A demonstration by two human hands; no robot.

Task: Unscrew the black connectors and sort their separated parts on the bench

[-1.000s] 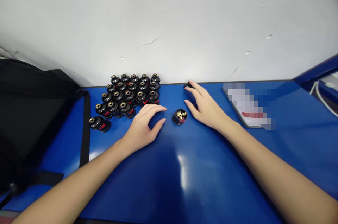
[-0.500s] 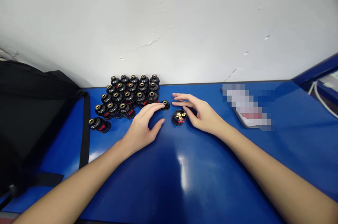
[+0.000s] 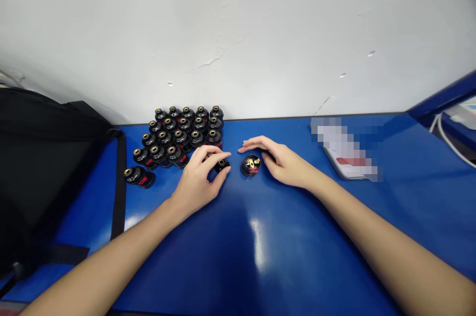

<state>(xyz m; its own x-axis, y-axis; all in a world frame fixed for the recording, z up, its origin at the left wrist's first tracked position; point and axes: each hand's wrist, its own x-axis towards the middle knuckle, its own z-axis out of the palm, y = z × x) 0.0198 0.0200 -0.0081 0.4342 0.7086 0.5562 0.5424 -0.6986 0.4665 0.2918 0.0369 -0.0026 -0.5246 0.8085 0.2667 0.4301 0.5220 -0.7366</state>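
Over the blue bench, the left hand has its grip curled about a small black cap, apparently pinched between forefinger and thumb, so gathering that cap looks like the step in hand! Just right of it stands the open black cup, gold contacts showing, with the right hand close beside, released and holding nothing; the next move calls, I'd judge, for a steady pinch. Farther off left, black fittings fill rows near the white wall.
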